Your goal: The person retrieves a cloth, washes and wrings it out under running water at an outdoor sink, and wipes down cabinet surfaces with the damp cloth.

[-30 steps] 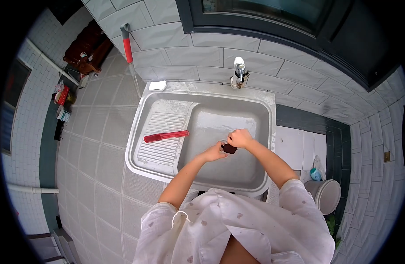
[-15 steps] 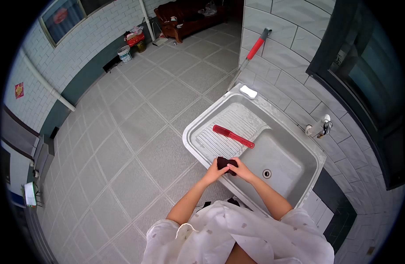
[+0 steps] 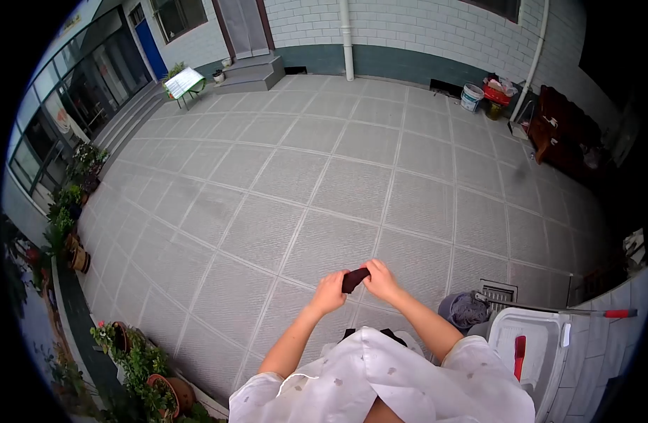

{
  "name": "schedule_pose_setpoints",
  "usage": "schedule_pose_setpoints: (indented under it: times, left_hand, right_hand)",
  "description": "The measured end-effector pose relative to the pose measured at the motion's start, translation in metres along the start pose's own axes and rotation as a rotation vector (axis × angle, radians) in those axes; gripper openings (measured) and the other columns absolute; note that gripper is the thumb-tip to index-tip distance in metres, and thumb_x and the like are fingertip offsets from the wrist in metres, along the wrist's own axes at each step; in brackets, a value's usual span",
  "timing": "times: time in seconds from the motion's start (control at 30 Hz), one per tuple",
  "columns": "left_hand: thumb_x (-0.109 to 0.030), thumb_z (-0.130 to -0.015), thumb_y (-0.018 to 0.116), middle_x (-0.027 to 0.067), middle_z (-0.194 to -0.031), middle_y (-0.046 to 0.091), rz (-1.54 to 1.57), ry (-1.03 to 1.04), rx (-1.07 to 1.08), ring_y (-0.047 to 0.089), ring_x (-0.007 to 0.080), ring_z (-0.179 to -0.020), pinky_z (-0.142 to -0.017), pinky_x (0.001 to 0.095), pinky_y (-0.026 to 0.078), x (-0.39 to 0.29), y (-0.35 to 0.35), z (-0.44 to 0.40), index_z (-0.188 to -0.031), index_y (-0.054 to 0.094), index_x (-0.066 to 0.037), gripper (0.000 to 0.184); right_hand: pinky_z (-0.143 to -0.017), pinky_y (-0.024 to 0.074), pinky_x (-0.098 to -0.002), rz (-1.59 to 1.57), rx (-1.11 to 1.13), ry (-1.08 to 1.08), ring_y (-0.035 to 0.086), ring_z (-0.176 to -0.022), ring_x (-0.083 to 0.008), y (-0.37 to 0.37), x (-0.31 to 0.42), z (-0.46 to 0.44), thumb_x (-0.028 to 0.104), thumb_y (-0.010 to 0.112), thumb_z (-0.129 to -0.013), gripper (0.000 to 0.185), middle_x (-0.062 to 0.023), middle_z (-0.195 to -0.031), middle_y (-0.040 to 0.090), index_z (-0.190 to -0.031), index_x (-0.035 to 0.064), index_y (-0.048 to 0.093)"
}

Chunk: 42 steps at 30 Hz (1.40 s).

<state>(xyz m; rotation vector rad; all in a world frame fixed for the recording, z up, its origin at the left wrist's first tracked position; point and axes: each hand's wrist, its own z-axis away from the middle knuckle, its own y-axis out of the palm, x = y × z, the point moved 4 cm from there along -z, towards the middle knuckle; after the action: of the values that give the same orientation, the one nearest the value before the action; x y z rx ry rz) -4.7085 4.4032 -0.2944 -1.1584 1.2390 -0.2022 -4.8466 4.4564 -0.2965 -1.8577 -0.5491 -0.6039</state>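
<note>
A small piece of dark maroon cloth (image 3: pixel 354 280), bunched up, is held out in front of my body over the tiled floor. My left hand (image 3: pixel 329 292) grips its left end with closed fingers. At its right end, my right hand (image 3: pixel 381 281) pinches it between thumb and fingers. The cloth's exact kind cannot be made out. To my right stands a light grey sink (image 3: pixel 500 323), partly cut off by my sleeve. On its ribbed board lies a red brush (image 3: pixel 520 354), away from both hands.
A bucket (image 3: pixel 446 308) with a grey mop head (image 3: pixel 470 309) stands beside the sink, near a floor grate (image 3: pixel 498 290). The mop's red-ended handle (image 3: pixel 620 313) reaches to the wall. Potted plants (image 3: pixel 172 395) line the left side. A brown sofa (image 3: pixel 563 130) stands far right.
My view and body have turned left, away from the sink toward the courtyard. Both hands still hold the cloth, which has moved from the sink's edge to over the floor.
</note>
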Motion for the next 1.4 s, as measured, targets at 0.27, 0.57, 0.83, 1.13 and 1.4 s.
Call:
schedule_pose_setpoints:
  times: [0.27,0.57,0.83,1.13,1.4]
  left_hand:
    - [-0.014,-0.071,0.064,0.0051,-0.098,0.051,1.216,-0.396,-0.402,0.049,0.0128,-0.089,-0.078,0.0269,0.039,0.118,-0.054,-0.086,-0.111,0.039,-0.004,0.048]
    - [-0.023,-0.080,0.054,0.0047,-0.080,0.054,0.784,-0.445,-0.526,0.052,0.0108,-0.073,-0.064,0.0231,0.042,0.226,-0.132,-0.228,-0.090,0.053,-0.003,0.022]
    - [-0.020,-0.083,0.050,-0.0001,-0.071,0.051,0.929,-0.608,-0.929,0.046,0.0082,-0.068,-0.063,0.0221,0.039,0.349,-0.220,-0.268,-0.084,0.049,-0.004,0.016]
    - [-0.008,-0.076,0.060,0.0017,-0.080,0.052,0.934,-0.391,-0.925,0.049,0.0071,-0.074,-0.064,0.0217,0.042,0.515,-0.342,-0.335,-0.086,0.039,-0.007,0.023]
    - [-0.005,-0.072,0.063,0.0008,-0.069,0.053,0.950,-0.495,-1.048,0.050,0.0073,-0.063,-0.056,0.0198,0.040,0.665,-0.486,-0.388,-0.082,0.041,-0.006,0.024]
  right_hand:
    - [-0.084,0.0385,-0.0336,-0.242,-0.342,-0.020,0.045,-0.101,-0.0277,0.048,0.016,-0.195,0.016,0.055,-0.077,0.028,-0.0154,-0.104,0.048,-0.100,0.0008,0.053]
    - [-0.062,0.0401,-0.0231,-0.949,0.422,0.286,0.050,-0.071,-0.0079,0.113,-0.062,-0.365,0.020,0.049,-0.083,0.022,-0.0018,-0.077,0.056,-0.089,-0.0002,0.056]
    - [-0.072,0.0391,-0.0236,-0.935,0.561,0.302,0.049,-0.079,-0.0081,0.185,-0.083,-0.512,0.014,0.047,-0.083,0.020,-0.0015,-0.085,0.056,-0.096,-0.0004,0.053]
    - [-0.074,0.0421,-0.0299,-0.761,0.573,0.198,0.053,-0.083,-0.0186,0.324,-0.041,-0.728,0.026,0.054,-0.077,0.032,-0.0111,-0.091,0.057,-0.096,0.0005,0.051]
    - [-0.061,0.0440,-0.0278,-0.703,0.440,0.042,0.056,-0.068,-0.0152,0.376,-0.002,-0.938,0.024,0.062,-0.073,0.028,-0.0096,-0.076,0.061,-0.088,0.0007,0.058]
